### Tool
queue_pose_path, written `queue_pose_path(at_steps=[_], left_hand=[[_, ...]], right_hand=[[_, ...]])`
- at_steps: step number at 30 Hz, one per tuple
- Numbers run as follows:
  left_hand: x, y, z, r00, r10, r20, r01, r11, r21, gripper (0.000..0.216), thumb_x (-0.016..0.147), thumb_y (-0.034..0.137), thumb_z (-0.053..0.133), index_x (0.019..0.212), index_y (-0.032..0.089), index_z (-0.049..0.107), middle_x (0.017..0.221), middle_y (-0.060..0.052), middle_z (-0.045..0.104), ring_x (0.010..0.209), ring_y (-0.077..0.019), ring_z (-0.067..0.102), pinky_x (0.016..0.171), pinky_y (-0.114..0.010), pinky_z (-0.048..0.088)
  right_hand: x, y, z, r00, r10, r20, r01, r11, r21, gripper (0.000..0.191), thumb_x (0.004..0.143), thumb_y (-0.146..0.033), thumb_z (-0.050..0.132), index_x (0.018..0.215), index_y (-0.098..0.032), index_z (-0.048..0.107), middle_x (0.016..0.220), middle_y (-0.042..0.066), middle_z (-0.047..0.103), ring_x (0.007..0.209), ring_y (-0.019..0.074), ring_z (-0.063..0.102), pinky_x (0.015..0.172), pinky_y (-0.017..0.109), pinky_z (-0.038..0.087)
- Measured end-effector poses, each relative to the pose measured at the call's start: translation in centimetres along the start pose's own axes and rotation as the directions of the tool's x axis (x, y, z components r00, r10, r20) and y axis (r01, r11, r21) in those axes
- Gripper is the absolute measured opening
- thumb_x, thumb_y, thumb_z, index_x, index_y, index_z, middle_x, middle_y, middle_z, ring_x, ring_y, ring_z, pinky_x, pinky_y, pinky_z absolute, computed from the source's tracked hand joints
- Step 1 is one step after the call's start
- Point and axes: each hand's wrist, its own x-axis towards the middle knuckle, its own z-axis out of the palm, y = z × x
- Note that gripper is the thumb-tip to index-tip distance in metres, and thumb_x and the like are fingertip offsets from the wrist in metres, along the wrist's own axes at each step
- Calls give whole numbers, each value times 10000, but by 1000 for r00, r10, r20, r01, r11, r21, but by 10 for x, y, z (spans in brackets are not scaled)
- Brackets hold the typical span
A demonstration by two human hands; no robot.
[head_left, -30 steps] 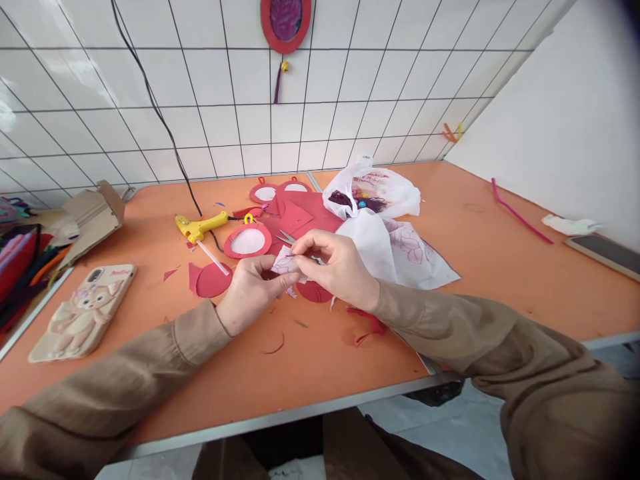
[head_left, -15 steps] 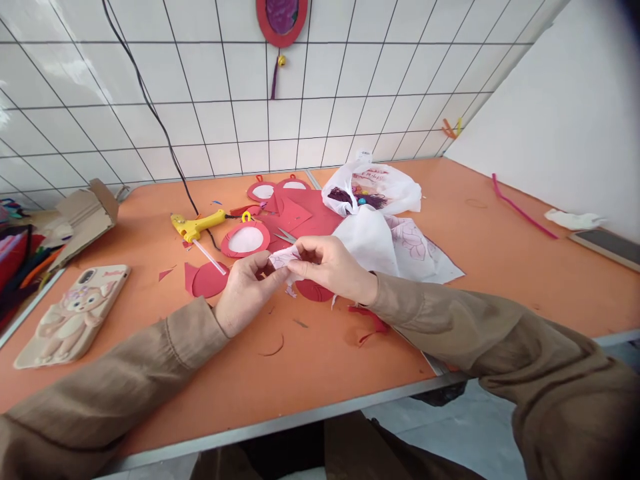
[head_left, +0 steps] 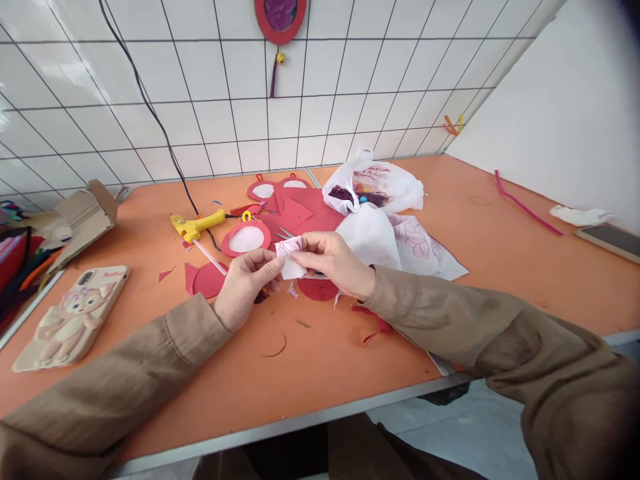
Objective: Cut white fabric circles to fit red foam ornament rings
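Cloth (head_left: 293, 268), thin, white and roughly rectangular, pink line-work across its far end, is held up just right of the red-rimmed oval with the yellow loop (head_left: 246, 239), its long axis running toward the wearer. Left hand (head_left: 249, 281) and right hand (head_left: 341, 263) pinch opposite sides. Nearer than the oval, smooth orange tabletop (head_left: 320, 373) runs to a straight, metal-trimmed edge (head_left: 280, 428).

No legible txt; red lettering (head_left: 373, 171) on wht plastic bag (head_left: 403, 189) too sm. & blurry.
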Motion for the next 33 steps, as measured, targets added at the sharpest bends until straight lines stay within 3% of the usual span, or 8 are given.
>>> queue_pose_path(at_steps=[7,16,23,33], left_hand=[[1,-1,2,997,-73,-11,72,994,-87,291,626,369,809,665,161,609,471,30,595,407,-80,523,430,-187,420],[3,0,2,986,-169,-16,158,949,-271,282,554,272,833,628,150,589,498,30,608,380,-69,533,384,-163,379],[4,-1,-1,989,-146,-10,139,957,-256,281,570,278,824,688,163,596,500,45,610,380,-79,547,374,-168,393],[8,-3,-2,999,-51,-6,47,949,-312,340,543,309,865,712,168,606,531,46,623,418,-80,555,407,-181,447]], right_hand=[[0,7,-2,999,-15,41,16,999,-31,194,750,-321,673,779,-135,627,608,-20,597,516,77,506,488,216,372],[3,16,-2,998,45,49,-53,983,175,232,681,-313,739,759,-143,602,619,-32,592,505,67,502,457,199,400],[2,14,-3,998,48,27,-51,991,122,226,665,-285,755,744,-144,597,605,-40,576,493,65,507,462,200,397],[4,17,-5,996,83,33,-88,968,235,243,645,-291,766,794,-162,624,637,-27,601,523,75,512,495,214,427]])
